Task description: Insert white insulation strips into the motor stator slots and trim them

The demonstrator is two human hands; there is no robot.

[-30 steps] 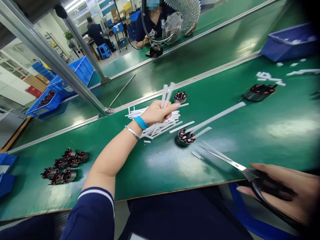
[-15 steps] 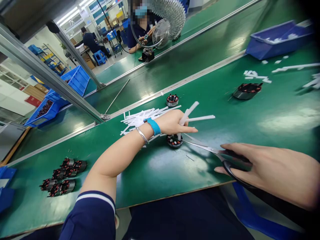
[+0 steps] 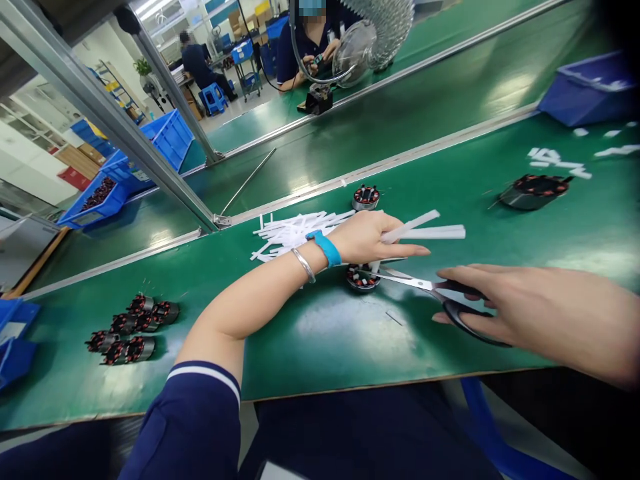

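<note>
My left hand [image 3: 367,237] is closed on a few white strips [image 3: 435,231], whose free ends point right past its fingers. Just below it sits a round motor stator [image 3: 363,283] with white pieces set among its dark and copper-coloured windings. My right hand [image 3: 540,313] grips a pair of scissors [image 3: 423,284] by the black handles. Their blades are parted and reach left to the stator's right side, beside a short white piece that stands there. Behind my left wrist, a loose pile of white strips [image 3: 305,227] lies on the green table [image 3: 310,353].
Another stator [image 3: 366,198] stands behind my left hand, and a larger one [image 3: 535,191] to the right near cut white bits [image 3: 545,157]. Several stators [image 3: 143,322] are grouped at left. A blue bin [image 3: 585,93] is at back right. A co-worker [image 3: 315,40] sits across the bench.
The strips in my left hand have tilted from steep to nearly level, pointing right. The scissors' blades have moved closer to the stator. The whole view has shifted a little.
</note>
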